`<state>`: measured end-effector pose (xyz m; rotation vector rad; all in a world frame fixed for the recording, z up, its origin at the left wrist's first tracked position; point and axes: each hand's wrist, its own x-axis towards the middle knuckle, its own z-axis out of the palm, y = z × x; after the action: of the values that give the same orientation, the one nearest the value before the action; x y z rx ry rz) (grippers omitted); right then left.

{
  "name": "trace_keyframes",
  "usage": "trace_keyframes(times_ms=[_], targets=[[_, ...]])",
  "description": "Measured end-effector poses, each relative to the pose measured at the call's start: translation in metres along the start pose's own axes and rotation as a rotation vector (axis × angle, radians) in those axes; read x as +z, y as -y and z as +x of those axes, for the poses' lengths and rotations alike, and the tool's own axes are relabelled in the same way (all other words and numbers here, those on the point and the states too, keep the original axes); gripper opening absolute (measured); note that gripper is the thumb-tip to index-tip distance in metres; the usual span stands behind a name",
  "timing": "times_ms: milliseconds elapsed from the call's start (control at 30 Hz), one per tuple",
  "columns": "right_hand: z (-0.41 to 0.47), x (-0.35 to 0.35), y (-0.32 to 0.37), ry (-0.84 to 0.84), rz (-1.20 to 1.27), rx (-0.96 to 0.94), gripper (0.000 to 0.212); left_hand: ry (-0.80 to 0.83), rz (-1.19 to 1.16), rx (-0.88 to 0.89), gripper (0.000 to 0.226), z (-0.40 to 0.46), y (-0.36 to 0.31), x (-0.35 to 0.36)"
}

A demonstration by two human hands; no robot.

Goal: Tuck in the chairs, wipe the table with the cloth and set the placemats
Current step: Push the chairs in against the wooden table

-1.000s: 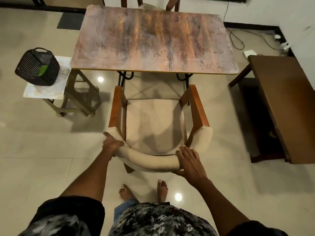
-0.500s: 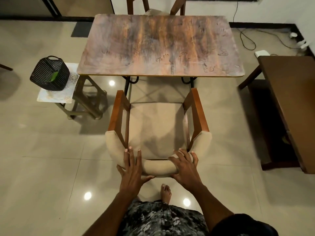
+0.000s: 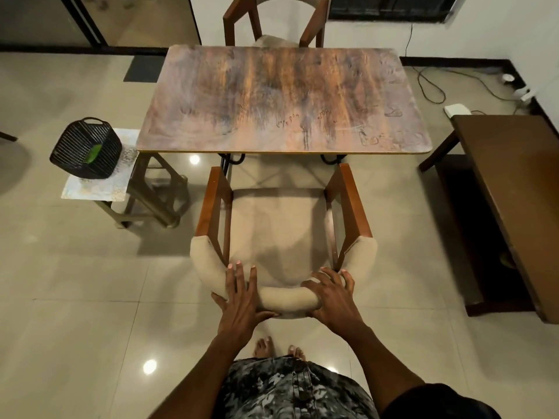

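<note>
Beige padded fabric fills both hands: the left hand lies flat with fingers spread straight over the curved backrest of the near armchair, thumb hooked under its rear edge, and the right hand curls over the same backrest just beside it, fingers draped forward and thumb round the pad. The person stands directly behind the chair, bare feet just under it. Its wooden arms point at the tabletop, their front ends near the edge but not yet beneath it, so the seat is fully exposed. This looks like step 1, tucking in the chairs. The next move calls for a straight, even push forward so both arms slide under together. A far armchair sits at the opposite edge. On a small stool to the left stands a black wire basket holding something green, possibly the cloth; no placemats are visible.
</note>
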<state>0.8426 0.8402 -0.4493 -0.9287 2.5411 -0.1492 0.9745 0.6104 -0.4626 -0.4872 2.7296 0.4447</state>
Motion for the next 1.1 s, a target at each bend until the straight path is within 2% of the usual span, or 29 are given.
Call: trace_keyframes(times_ms=[300, 467, 600, 733, 900, 1100], targets=[[0.015, -0.012, 0.001, -0.01, 0.019, -0.026, 0.067, -0.022, 0.045, -0.008, 0.128, 0.017, 0.003, -0.006], [0.032, -0.036, 0.001, 0.026, 0.058, -0.003, 0.073, 0.072, 0.07, -0.062, 0.13, 0.039, -0.008, -0.026], [0.041, -0.039, -0.004, -0.006, 0.096, 0.01, 0.071, 0.076, 0.083, -0.064, 0.129, 0.052, -0.011, -0.039], [0.05, -0.037, 0.003, -0.016, 0.116, 0.002, 0.079, 0.087, 0.088, -0.047, 0.129, 0.062, 0.001, -0.045], [0.063, -0.03, 0.005, -0.009, 0.088, 0.002, 0.066, 0.086, 0.092, -0.023, 0.129, 0.068, 0.011, -0.049], [0.067, -0.033, 0.006, 0.028, 0.076, 0.011, 0.07, 0.127, 0.09, -0.017, 0.128, 0.07, 0.011, -0.055]])
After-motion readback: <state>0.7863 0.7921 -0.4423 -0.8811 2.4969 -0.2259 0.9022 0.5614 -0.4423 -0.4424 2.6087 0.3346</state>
